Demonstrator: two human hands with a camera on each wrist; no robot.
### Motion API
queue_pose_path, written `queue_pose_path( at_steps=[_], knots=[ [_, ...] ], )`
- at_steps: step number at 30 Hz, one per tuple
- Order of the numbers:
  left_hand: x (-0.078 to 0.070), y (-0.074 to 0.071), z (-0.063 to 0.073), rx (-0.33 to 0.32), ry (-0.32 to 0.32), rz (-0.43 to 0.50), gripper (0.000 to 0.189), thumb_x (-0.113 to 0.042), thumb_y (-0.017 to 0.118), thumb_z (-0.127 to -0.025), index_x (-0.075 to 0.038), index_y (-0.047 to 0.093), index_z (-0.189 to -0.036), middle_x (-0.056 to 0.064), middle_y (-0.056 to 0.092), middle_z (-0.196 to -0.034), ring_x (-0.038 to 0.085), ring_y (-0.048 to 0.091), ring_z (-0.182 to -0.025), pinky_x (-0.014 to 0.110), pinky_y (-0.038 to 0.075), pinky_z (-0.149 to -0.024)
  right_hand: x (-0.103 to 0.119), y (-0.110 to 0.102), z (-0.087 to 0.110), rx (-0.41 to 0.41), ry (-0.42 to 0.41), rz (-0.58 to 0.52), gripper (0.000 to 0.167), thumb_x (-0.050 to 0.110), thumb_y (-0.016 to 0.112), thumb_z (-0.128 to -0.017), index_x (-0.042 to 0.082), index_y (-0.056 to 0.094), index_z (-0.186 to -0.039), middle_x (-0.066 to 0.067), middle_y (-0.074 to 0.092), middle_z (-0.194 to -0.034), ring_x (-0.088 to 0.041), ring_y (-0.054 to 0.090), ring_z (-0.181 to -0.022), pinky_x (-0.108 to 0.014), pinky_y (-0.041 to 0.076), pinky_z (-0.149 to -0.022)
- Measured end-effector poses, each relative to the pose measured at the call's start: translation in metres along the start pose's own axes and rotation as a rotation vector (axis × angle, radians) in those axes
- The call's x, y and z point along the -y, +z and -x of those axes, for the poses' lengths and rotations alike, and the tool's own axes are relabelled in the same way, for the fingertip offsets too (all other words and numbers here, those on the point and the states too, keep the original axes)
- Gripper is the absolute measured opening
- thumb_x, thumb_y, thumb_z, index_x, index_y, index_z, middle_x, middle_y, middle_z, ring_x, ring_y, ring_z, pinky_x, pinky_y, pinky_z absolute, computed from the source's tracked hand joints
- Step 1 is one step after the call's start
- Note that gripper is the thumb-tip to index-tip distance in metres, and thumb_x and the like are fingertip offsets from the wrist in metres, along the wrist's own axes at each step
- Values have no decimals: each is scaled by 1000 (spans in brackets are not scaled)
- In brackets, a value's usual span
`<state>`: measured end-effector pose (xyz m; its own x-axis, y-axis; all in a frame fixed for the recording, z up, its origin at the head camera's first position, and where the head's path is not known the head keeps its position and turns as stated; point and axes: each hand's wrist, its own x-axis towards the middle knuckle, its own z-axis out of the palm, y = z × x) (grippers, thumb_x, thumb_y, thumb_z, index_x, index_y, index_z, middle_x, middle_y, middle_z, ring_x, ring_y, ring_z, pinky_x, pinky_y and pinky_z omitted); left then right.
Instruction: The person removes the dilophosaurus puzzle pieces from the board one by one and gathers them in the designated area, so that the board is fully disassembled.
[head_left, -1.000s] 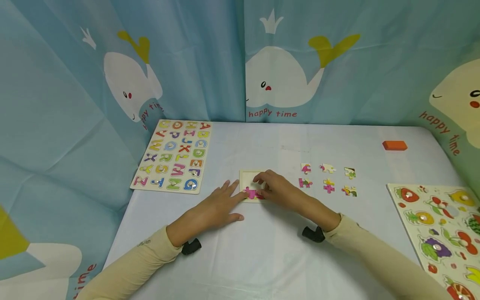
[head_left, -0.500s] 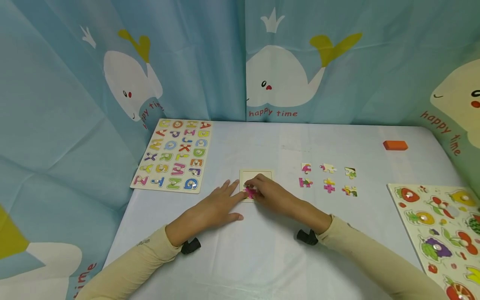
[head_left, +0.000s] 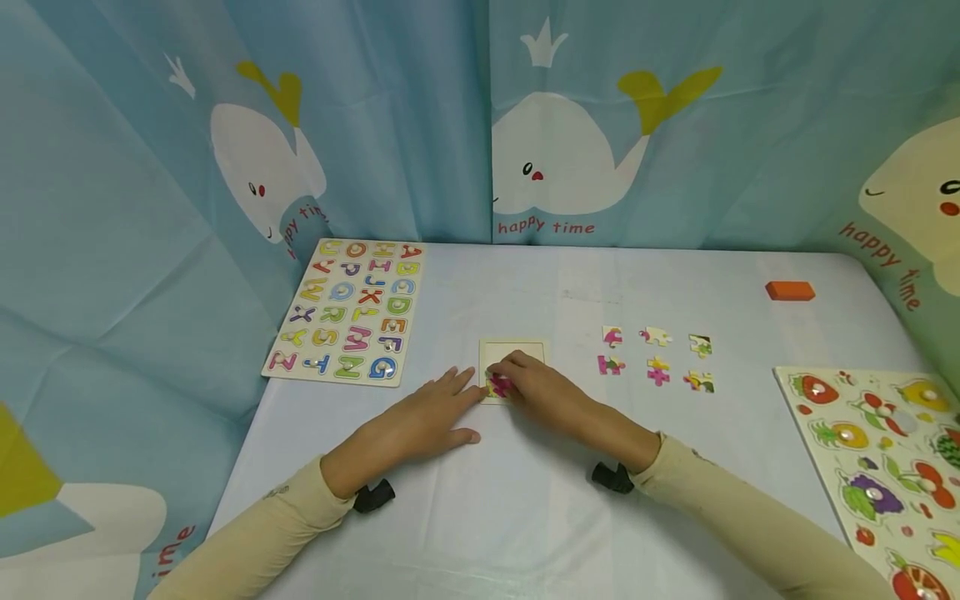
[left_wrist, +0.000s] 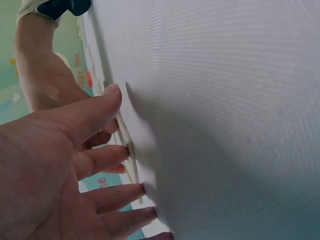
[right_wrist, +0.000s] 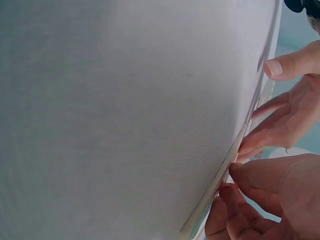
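A small square puzzle tray [head_left: 513, 344] with a pale rim lies mid-table. Pink jigsaw pieces [head_left: 498, 385] show in its near left corner, partly covered by fingers. My right hand [head_left: 551, 396] reaches over the tray from the right, thumb and curled fingertips pinching a jigsaw piece that they mostly hide. In the right wrist view the right thumb [right_wrist: 255, 172] is right at the tray's edge. My left hand [head_left: 416, 425] lies palm down with spread fingers, its index fingertip at the tray's left edge. The left wrist view shows its fingers [left_wrist: 112, 197] extended towards the tray.
Several loose jigsaw pieces [head_left: 657, 367] lie in two rows right of the tray. An alphabet board [head_left: 345, 312] is at the back left, a fruit board [head_left: 877, 467] at the right edge, an orange block [head_left: 790, 291] at the back right. Curtains [head_left: 420, 125] hang behind the table.
My right hand has moved left over the tray, to the pink pieces in its near left corner. The left hand has drawn back slightly to the left.
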<state>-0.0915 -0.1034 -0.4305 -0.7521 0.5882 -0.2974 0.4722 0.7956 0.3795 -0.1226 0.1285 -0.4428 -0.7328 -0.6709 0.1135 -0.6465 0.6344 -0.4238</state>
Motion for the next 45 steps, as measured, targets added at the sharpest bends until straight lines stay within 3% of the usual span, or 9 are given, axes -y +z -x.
queue_pose_path(
  at_steps=[11,21,30,38,45],
  knots=[
    [0,-2,0,-10,14,-10,58,-40,63,-106,-15,50,-157,14,31,-172,37,27,-160,58,32,-124,3,5,-2,-35,-3,-9,31,-2,74,-95,-1,69,-126,-15,67,-116,-26,69,-102,-38,61,-92],
    [2,-2,0,-18,38,-11,50,-30,59,-109,-10,50,-154,15,34,-171,38,30,-159,55,31,-126,4,4,-5,3,26,-30,31,-5,73,-95,-1,69,-125,-16,62,-116,-26,67,-101,-38,60,-92],
    [3,-2,0,-22,40,-9,48,-26,58,-110,-8,50,-153,14,34,-171,37,30,-159,51,29,-127,3,2,-7,14,60,-124,22,-5,72,-96,1,71,-117,-14,60,-118,-24,63,-101,-39,58,-93],
    [3,-2,0,-26,40,-4,49,-24,58,-109,-8,49,-155,15,34,-171,36,30,-159,51,29,-127,0,3,-7,-4,13,-123,26,-6,72,-95,7,66,-117,-10,64,-109,-24,62,-100,-41,58,-92],
    [5,0,-1,-40,56,-21,47,-24,59,-109,-7,51,-152,16,36,-169,38,32,-158,52,31,-127,-1,0,-7,-1,42,-137,32,-10,69,-94,10,71,-119,-6,67,-106,-20,65,-96,-39,59,-93]
  ],
)
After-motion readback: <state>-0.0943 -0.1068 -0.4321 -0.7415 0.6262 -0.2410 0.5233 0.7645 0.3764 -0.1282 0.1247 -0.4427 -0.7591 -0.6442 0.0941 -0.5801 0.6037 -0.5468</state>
